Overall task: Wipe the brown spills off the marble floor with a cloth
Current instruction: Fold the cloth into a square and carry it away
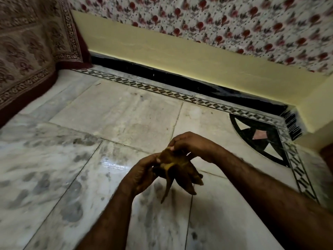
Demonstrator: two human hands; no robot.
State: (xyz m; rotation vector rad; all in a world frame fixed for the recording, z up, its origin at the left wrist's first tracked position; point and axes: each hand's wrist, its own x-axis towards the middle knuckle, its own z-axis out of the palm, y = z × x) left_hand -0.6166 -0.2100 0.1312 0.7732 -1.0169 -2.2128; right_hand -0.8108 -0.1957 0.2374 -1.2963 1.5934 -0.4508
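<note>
A crumpled brown-yellow cloth [177, 170] hangs above the marble floor [115, 116], held between both hands near the middle of the view. My left hand [142, 174] grips its lower left side. My right hand [191, 145] pinches its top edge from above. Loose ends of the cloth dangle downward. A wet, glossy patch [112, 166] shines on the floor just left of my left hand. I make out no distinct brown spill on the floor.
A patterned bedcover [27, 55] hangs down at the upper left. A yellow wall base [180, 56] with floral fabric [234, 24] above it runs along the back. An inlaid black border [198, 101] and a corner motif [261, 138] edge the floor.
</note>
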